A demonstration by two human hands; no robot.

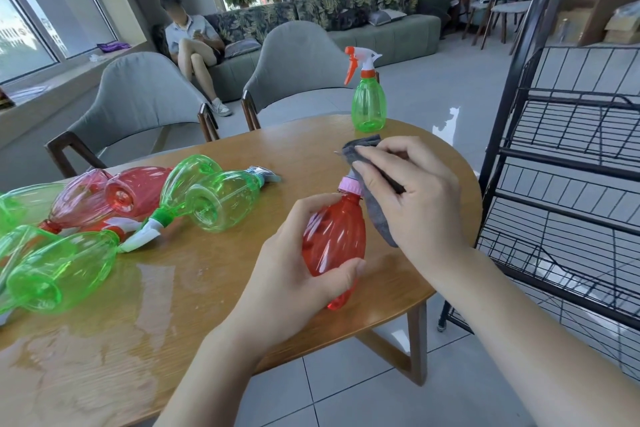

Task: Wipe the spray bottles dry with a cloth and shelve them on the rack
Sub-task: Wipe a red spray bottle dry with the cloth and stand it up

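1. Gripping a red bottle (334,241) tilted above the counter's (221,274) edge, the left hand (298,265) curls round its body.
2. The right hand (412,196) clamps a grey cloth (379,215) over the bottle's sprayer head.
3. A green bottle (368,104) stands upright at the counter's far edge.
4. More bottles (207,196) lie at left.
5. A black wire rack (568,163) stands at right.

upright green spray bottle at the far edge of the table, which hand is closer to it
Right. The right hand, holding the grey cloth, is just in front of the upright green spray bottle; the left hand grips the red bottle nearer the person.
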